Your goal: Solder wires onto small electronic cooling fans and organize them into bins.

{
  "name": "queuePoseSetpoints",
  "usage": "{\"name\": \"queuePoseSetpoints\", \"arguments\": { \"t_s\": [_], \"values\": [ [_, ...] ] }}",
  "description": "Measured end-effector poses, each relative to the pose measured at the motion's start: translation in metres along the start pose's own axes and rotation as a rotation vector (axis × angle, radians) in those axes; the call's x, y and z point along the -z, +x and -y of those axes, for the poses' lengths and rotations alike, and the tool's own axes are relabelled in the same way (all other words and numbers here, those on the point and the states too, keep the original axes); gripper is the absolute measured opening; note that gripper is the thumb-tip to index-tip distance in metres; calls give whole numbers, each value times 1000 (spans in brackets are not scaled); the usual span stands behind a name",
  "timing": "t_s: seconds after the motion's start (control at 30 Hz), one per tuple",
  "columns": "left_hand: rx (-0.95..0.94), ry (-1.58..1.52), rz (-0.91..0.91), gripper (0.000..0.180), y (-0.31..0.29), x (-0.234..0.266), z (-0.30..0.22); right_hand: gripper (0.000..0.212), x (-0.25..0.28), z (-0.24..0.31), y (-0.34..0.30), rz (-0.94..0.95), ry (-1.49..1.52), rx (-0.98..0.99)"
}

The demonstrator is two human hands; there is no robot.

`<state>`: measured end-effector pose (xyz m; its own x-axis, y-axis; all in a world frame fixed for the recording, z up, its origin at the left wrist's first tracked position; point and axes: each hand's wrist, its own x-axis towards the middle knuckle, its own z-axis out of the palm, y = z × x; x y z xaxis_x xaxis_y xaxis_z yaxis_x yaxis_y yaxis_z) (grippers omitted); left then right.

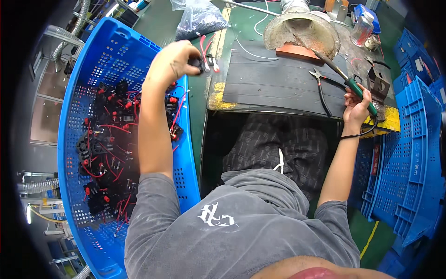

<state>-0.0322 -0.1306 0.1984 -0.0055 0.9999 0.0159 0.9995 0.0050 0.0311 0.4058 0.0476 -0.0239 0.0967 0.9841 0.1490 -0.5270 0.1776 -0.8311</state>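
Note:
Over the right rim of a blue perforated crate (182,163), my left hand (173,63) is closed around a black part with red wires (197,63). Metal ends show on its wires; the rest lies hidden behind my fingers. At the table's right side my right hand (357,104) grips the green handle of a soldering iron (355,87). Its tip points up and left toward a reddish-brown block (299,52) under the fume hood (304,32). Cutting pliers (320,88) with black handles lie open beside the iron, on the dark mat (272,81).
Several black parts with red wires (109,139) fill the crate on my left. A clear bag of small dark pieces (200,21) lies beyond my left hand. A plastic bottle (363,29), a metal bracket (377,83) and a second pair of pliers (377,62) stand far right; blue crates (404,167) are stacked beside the table.

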Motion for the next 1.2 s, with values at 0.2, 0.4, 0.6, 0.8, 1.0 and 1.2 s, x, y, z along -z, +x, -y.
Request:
{"name": "queuePoseSetpoints", "arguments": {
  "t_s": [0.2, 0.4, 0.6, 0.8, 1.0, 1.2],
  "values": [
    [112, -68, -40, 43, 100, -39, 67, 40, -6, 3, -4, -24, -7, -20],
    [38, -150, -155, 53, 179, -107, 80, 40, -6, 7, -10, -53, -23, -19],
    [50, -321, -129, 51, 221, -133, 111, 41, -4, 4, -10, -82, -36, -32],
    [0, -111, -10, 49, 192, -108, 131, 43, 7, 2, -7, -74, -37, -44],
    [-5, 312, 451, 66, 113, -73, 71, 43, 8, 4, -9, -97, -66, -53],
    [-155, 216, 228, 49, 80, -82, 80, 43, 6, 1, -6, -43, -36, -80]
  ]
}}
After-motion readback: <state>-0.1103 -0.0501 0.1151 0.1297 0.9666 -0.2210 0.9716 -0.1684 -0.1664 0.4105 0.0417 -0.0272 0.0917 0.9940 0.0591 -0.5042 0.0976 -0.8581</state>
